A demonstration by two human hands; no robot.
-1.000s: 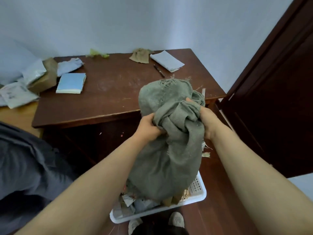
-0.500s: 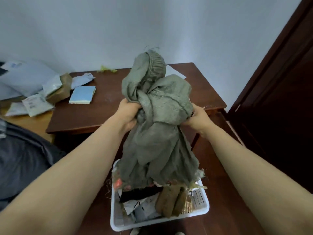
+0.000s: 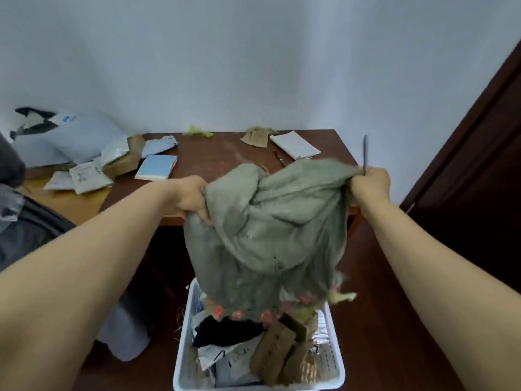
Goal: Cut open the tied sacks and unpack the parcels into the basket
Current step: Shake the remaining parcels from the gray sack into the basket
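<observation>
I held the grey-green sack (image 3: 267, 227) mouth-down above the white basket (image 3: 181, 348), left hand (image 3: 191, 198) and right hand (image 3: 370, 187) both clenched on its cloth, so the parcels (image 3: 270, 354) would tumble in.

bare forearms; left grip (image 3: 191, 197), right grip (image 3: 370, 187) bare

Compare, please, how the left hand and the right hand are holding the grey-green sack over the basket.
The left hand grips only the sack; the right hand also holds a thin dark tool pointing upward. The left hand bunches cloth at the sack's side; the right hand pulls a corner taut. Both grip the cloth, holding the sack open end down above the white basket.
</observation>
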